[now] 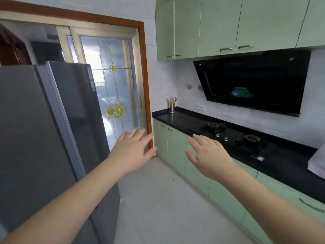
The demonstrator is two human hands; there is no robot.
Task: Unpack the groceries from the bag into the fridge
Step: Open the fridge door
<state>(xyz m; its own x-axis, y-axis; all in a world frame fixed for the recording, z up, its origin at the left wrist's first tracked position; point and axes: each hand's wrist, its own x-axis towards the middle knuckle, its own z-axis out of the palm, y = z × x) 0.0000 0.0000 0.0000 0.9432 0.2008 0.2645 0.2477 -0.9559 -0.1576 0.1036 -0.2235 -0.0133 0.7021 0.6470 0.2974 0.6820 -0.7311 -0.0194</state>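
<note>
Head view: both arms reach forward over the pale floor (158, 199), and both hands are empty. The left hand (131, 150) is spread flat with its fingers splayed, just beside the grey fridge (75, 110), whose 2 doors are shut. The right hand (209, 155) is likewise spread and holds nothing, hovering in front of the green base cabinets (177, 152). The bag (317, 162) shows only as a white corner on the black counter (281, 162) at the far right edge, well apart from either hand.

Nothing looks unpacked yet. A sound start would be to turn right, steady the bag with 1 hand and lift items out with the other, opening a fridge door first so nothing waits in the hand. The aisle between fridge and cabinets is narrow; a swinging door will take much of it, and the gas hob (233, 136) lies between bag and fridge.
</note>
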